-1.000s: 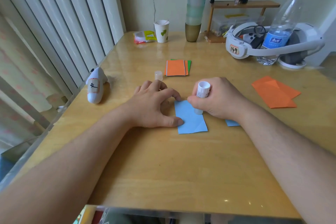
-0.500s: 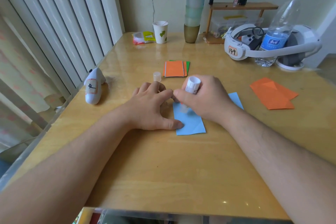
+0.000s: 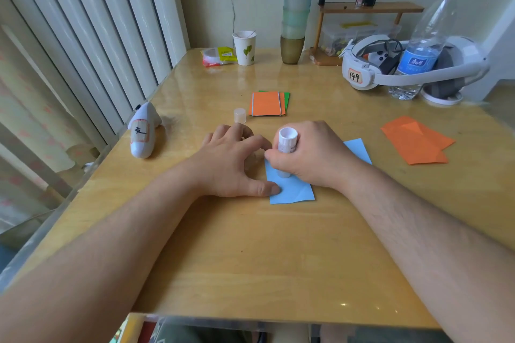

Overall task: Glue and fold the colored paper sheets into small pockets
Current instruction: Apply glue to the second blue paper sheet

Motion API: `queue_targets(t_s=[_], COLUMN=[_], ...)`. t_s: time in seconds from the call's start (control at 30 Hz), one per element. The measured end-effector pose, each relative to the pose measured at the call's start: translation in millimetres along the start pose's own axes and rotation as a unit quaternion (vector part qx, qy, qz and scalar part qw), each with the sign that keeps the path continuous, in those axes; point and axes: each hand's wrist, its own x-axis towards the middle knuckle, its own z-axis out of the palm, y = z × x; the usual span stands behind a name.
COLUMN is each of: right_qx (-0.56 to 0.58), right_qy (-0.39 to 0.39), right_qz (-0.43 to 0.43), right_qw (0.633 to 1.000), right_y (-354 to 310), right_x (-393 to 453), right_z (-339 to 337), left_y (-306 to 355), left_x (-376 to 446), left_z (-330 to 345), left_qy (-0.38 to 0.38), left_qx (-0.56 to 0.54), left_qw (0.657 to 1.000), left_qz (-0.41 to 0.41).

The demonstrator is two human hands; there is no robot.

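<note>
While the right hand (image 3: pixel 312 156) has its grip curled round the glue stick (image 3: pixel 287 152), holding it upright with the tip down on the blue paper (image 3: pixel 292 189), I judge the step in hand to be laying glue along the paper's left margin. The blue sheet lies near the middle of the tabletop (image 3: pixel 250 259), partly hidden under both hands, with a further corner of blue showing beyond the right wrist. My left hand (image 3: pixel 231 164) is spread flat with its fingers apart, clamped on nothing; its thumb presses the sheet's left edge and the fingertips rest just beside the far corner, so the paper is pinned. To do this well I would keep that pin firm, draw the stick in one even line close to the edge, and press lightly so the thin paper does not buckle or drag. I would stay off the tabletop itself, since glue there would stick the sheet down. Whether glue already shows on the paper I cannot tell. The glue cap (image 3: pixel 240 115) stands apart toward the far edge, next to the finished pockets (image 3: pixel 269 103), an orange one lying on a green one; more orange paper (image 3: pixel 415 142) waits near the right edge.
</note>
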Motion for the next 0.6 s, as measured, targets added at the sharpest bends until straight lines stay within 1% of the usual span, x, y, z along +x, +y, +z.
queue_targets(t_s=[0.13,0.37,0.43,0.53,0.6], right_qx=[0.02,-0.003,-0.008,0.016,0.032], right_qy=[-0.003,-0.002,0.023,0.093,0.101], right_qz=[0.035,0.033,0.037,0.045,0.036], right_qw=[0.999,0.999,0.999,0.995,0.994], right_y=[14.2,14.6,14.5,12.0,6.6], right_x=[-4.4,-3.3,-2.3,-0.3,0.2], right_z=[-17.0,-17.7,-18.2,-16.6,-10.5], left_y=[1.4,1.7,1.8,1.7,1.5], left_x=[-1.1,-1.5,-1.5,-0.7,-0.1], left_z=[-2.0,-3.1,-3.5,-3.7,-3.0], left_qy=[-0.004,-0.009,-0.011,-0.015,-0.013], left_qx=[-0.017,-0.017,-0.019,-0.017,-0.01], left_qw=[1.0,1.0,1.0,1.0,1.0], left_qz=[0.001,-0.001,-0.001,0.001,0.0])
